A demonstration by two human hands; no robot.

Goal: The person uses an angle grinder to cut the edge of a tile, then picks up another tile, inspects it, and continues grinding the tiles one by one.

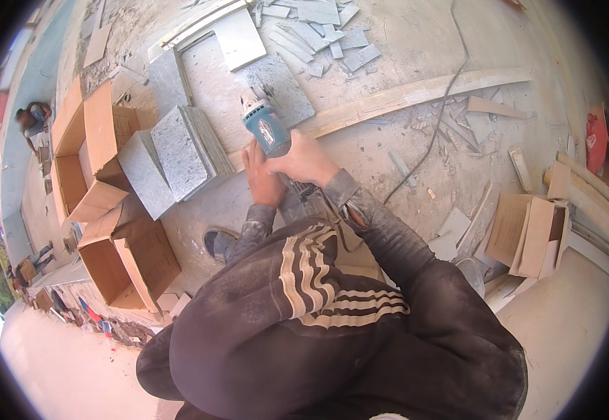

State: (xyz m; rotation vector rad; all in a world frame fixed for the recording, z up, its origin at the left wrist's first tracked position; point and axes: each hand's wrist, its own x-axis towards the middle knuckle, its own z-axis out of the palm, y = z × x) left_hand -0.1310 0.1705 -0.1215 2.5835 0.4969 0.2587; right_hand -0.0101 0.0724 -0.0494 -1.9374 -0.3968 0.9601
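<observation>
My right hand (304,157) is closed on the body of a teal-and-silver power tool (262,122), its metal head over a speckled grey stone slab (287,80). My left hand (262,182) is closed against the tool's underside, its fingertips showing along the left side. What lies under both palms is hidden. A stack of grey stone tiles (185,147) sits just left of my hands, and a long pale wooden plank (416,91) runs off to the right behind the tool.
Open cardboard boxes (136,273) are at left, another carton (532,234) at right. Broken tile offcuts (318,35) lie at the top. A black cord (430,140) crosses the dusty floor. Scrap boards and rubble line the right. A person (35,122) crouches far left.
</observation>
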